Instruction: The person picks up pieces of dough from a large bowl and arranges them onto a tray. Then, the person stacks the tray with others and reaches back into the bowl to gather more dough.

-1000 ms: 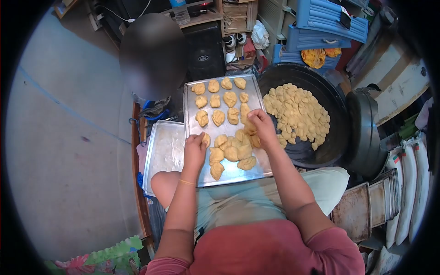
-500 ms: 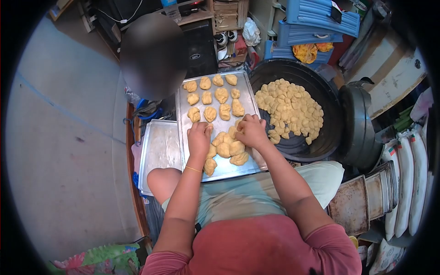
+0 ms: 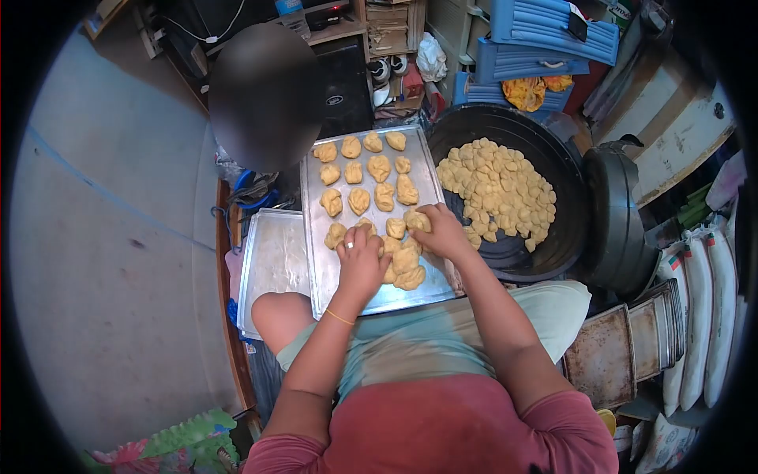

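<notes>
A metal tray (image 3: pixel 316 268) rests across my lap, with rows of yellowish dough pieces (image 3: pixel 379 167) on its far part. Near its close edge lies a loose heap of dough (image 3: pixel 405 265). My left hand (image 3: pixel 362 257), with a ring on one finger, is over the left side of the heap, its fingers curled on dough. At the heap's upper right, my right hand (image 3: pixel 439 230) grips a dough piece (image 3: pixel 417 220) between thumb and fingers. A large black basin (image 3: pixel 570 213) to the right holds many more dough pieces (image 3: pixel 505 186).
Another metal tray (image 3: pixel 272 257) lies under the left side. A black round container (image 3: pixel 620 217) stands right of the basin. Stacked baking trays (image 3: pixel 604 351) and white sacks (image 3: pixel 699 316) are at the right. Blue drawers (image 3: pixel 545 59) stand behind, and a wooden edge (image 3: pixel 229 316) runs along the left.
My left hand has moved right and nearer to me over the heap, leaving a dough piece at the left of the fourth row. My right hand has shifted slightly right, with dough at its fingertips.
</notes>
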A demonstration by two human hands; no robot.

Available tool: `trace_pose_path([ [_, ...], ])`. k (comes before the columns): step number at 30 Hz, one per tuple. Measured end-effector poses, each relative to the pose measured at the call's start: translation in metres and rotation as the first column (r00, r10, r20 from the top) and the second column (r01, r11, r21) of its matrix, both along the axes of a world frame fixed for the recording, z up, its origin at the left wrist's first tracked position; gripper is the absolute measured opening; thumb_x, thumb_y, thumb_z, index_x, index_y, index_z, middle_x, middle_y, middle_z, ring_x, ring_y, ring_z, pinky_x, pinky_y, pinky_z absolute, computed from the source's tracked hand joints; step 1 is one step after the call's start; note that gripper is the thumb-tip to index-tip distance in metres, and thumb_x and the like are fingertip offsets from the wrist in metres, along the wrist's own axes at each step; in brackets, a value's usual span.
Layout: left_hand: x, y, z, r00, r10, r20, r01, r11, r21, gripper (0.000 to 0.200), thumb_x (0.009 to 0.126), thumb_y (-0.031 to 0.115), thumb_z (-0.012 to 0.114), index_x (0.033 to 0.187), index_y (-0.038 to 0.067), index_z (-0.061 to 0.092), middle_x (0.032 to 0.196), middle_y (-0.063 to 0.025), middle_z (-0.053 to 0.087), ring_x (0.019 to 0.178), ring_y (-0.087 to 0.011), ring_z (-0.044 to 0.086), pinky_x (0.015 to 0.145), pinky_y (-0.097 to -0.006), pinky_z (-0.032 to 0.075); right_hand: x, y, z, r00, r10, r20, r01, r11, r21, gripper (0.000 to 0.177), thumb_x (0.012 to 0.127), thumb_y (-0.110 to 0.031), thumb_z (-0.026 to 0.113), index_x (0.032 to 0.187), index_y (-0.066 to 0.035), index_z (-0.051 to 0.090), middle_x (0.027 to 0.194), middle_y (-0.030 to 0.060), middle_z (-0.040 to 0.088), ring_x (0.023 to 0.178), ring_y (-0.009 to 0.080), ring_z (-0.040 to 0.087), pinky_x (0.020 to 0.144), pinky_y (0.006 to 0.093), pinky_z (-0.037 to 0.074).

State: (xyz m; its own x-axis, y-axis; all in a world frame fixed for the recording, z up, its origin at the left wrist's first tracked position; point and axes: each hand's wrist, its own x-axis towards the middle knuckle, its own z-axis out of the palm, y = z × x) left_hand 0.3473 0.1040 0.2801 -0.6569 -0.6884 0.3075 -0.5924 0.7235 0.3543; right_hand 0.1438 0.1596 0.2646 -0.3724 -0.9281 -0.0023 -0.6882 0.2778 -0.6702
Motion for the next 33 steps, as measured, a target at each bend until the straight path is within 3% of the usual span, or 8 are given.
trace_pose_path([
  [6, 0.022, 0.016, -0.017, 0.988, -0.111, -0.107, 0.133, 0.967, 0.217, 0.043, 0.080, 0.031, 0.065, 0.113, 0.005, 0.055, 0.127, -0.0161, 0.046, 0.121, -0.0314, 0.039, 0.099, -0.0463, 0.027, 0.040, 0.049, 0.005, 0.996, -0.010, -0.093, -0.010, 0.976, -0.215, 0.080, 0.066, -0.060, 0.069, 0.129, -0.014, 0.048, 0.131, 0.0192, 0.041, 0.121, 0.0382, 0.040, 0.096, 0.0500, 0.034],
  [11, 0.050, 0.021, 0.007, 0.952, -0.287, 0.102, 0.282, 0.957, 0.063, 0.078, 0.075, 0.041, 0.068, 0.139, 0.009, 0.036, 0.136, -0.0144, 0.043, 0.125, -0.0319, 0.039, 0.101, -0.0461, 0.027, 0.058, 0.070, 0.005, 0.953, 0.121, -0.279, -0.178, 0.966, -0.189, 0.096, 0.056, -0.064, 0.073, 0.133, -0.015, 0.044, 0.138, 0.0219, 0.034, 0.125, 0.0401, 0.033, 0.100, 0.0514, 0.028],
  [15, 0.050, 0.016, -0.020, 0.958, -0.278, 0.063, 0.281, 0.959, -0.039, 0.082, 0.069, 0.048, 0.071, 0.135, 0.008, 0.043, 0.132, -0.0146, 0.045, 0.124, -0.0320, 0.039, 0.102, -0.0461, 0.026, 0.047, 0.053, -0.013, 0.867, 0.047, -0.496, -0.181, 0.957, -0.226, 0.091, 0.055, -0.056, 0.076, 0.130, -0.013, 0.046, 0.132, 0.0188, 0.040, 0.122, 0.0372, 0.035, 0.098, 0.0494, 0.029],
  [22, 0.030, 0.019, -0.030, 0.987, -0.143, -0.068, 0.144, 0.989, 0.017, 0.051, 0.072, 0.024, 0.072, 0.118, 0.009, 0.056, 0.115, -0.0145, 0.052, 0.107, -0.0338, 0.051, 0.093, -0.0398, 0.040, 0.052, 0.046, -0.029, 0.977, 0.139, -0.160, -0.204, 0.828, -0.522, 0.056, 0.059, -0.012, 0.075, 0.110, -0.006, 0.053, 0.106, 0.0184, 0.050, 0.101, 0.0365, 0.049, 0.087, 0.0432, 0.040],
  [25, 0.024, 0.036, -0.033, 0.923, -0.001, -0.386, 0.098, 0.968, 0.230, 0.047, 0.071, 0.007, 0.066, 0.117, 0.006, 0.055, 0.113, -0.0138, 0.052, 0.106, -0.0305, 0.051, 0.093, -0.0370, 0.042, 0.080, 0.050, -0.025, 0.982, 0.133, 0.132, -0.010, 0.740, -0.672, 0.056, 0.062, -0.007, 0.071, 0.113, -0.005, 0.049, 0.108, 0.0211, 0.049, 0.103, 0.0386, 0.048, 0.088, 0.0433, 0.042],
  [27, 0.018, 0.045, -0.038, 0.549, 0.373, -0.748, 0.252, 0.780, 0.573, 0.042, 0.074, 0.001, 0.056, 0.116, 0.002, 0.054, 0.109, -0.0123, 0.053, 0.107, -0.0266, 0.051, 0.098, -0.0353, 0.038, 0.099, 0.050, -0.017, 0.976, 0.118, 0.180, 0.036, 0.736, -0.676, 0.056, 0.064, -0.003, 0.067, 0.116, -0.005, 0.046, 0.112, 0.0240, 0.047, 0.107, 0.0399, 0.048, 0.091, 0.0437, 0.043],
  [29, 0.014, 0.047, -0.020, 0.566, 0.287, -0.773, 0.165, 0.879, 0.447, 0.037, 0.078, -0.001, 0.050, 0.115, -0.002, 0.053, 0.110, -0.0103, 0.053, 0.108, -0.0213, 0.050, 0.099, -0.0324, 0.038, 0.110, 0.043, -0.005, 0.968, 0.184, 0.173, 0.001, 0.681, -0.732, 0.057, 0.063, -0.004, 0.068, 0.116, -0.005, 0.047, 0.116, 0.0251, 0.045, 0.108, 0.0410, 0.047, 0.092, 0.0437, 0.042],
  [33, 0.016, 0.030, 0.008, 0.394, 0.545, -0.740, 0.278, 0.697, 0.661, 0.030, 0.086, 0.003, 0.046, 0.115, -0.003, 0.052, 0.115, -0.0108, 0.052, 0.105, -0.0193, 0.052, 0.095, -0.0320, 0.041, 0.098, 0.007, 0.021, 0.948, 0.250, 0.195, -0.056, 0.739, -0.671, 0.061, 0.066, -0.005, 0.065, 0.123, -0.005, 0.044, 0.113, 0.0171, 0.049, 0.106, 0.0323, 0.049, 0.094, 0.0379, 0.040],
])
